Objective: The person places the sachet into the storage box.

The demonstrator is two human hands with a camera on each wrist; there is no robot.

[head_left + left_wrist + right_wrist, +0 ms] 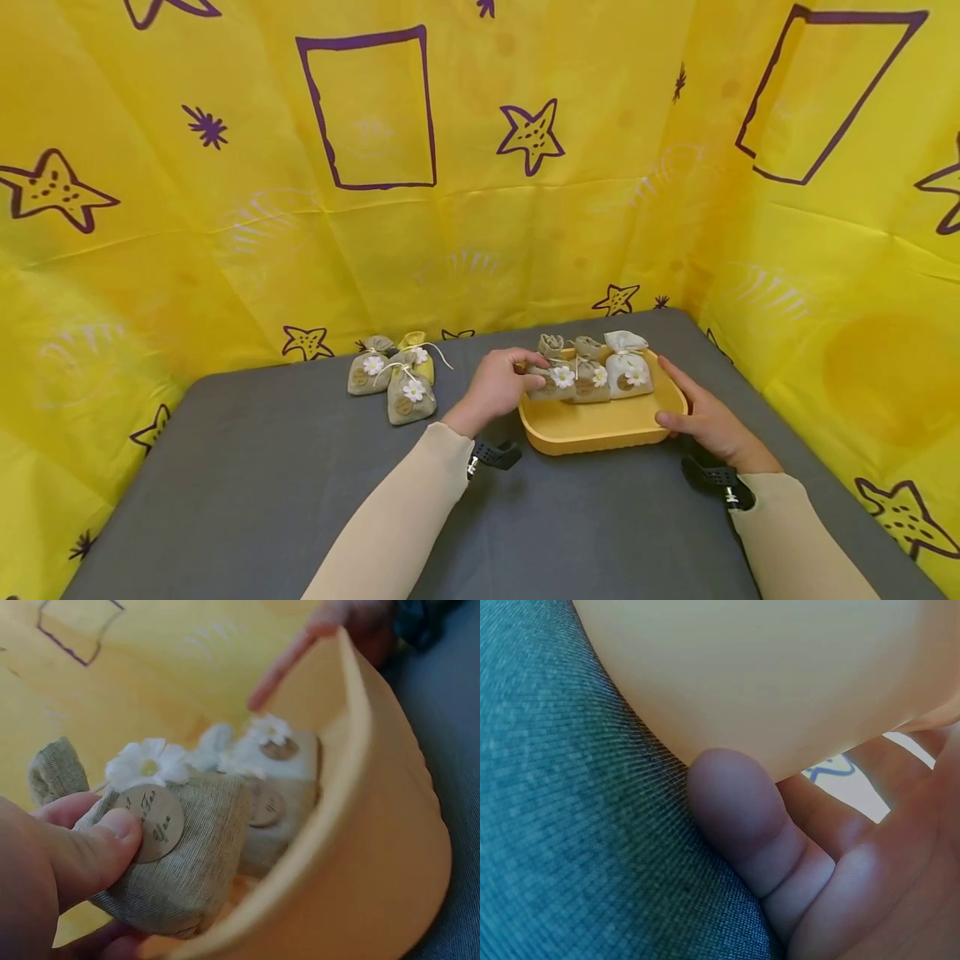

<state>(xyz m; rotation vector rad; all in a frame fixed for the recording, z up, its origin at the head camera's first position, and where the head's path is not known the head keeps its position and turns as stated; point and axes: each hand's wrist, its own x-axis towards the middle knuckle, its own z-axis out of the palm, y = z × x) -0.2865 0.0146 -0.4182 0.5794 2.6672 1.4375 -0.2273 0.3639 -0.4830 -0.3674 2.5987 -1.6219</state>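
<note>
My left hand pinches a small grey-brown drawstring pouch with a white flower and a round tag, thumb on its front. This pouch is at the left rim of a yellow tray. Inside the tray stand a brown pouch and a white pouch, each with a white flower. At the tray's right end, my right hand holds the side, its thumb at the rim and its fingers along the outer wall. In the right wrist view, a rounded fingertip touches the tray's outer wall.
Left of the tray, two grey-brown pouches and a yellow pouch stand close together on the grey table. Behind and to the right hangs yellow cloth with purple drawings.
</note>
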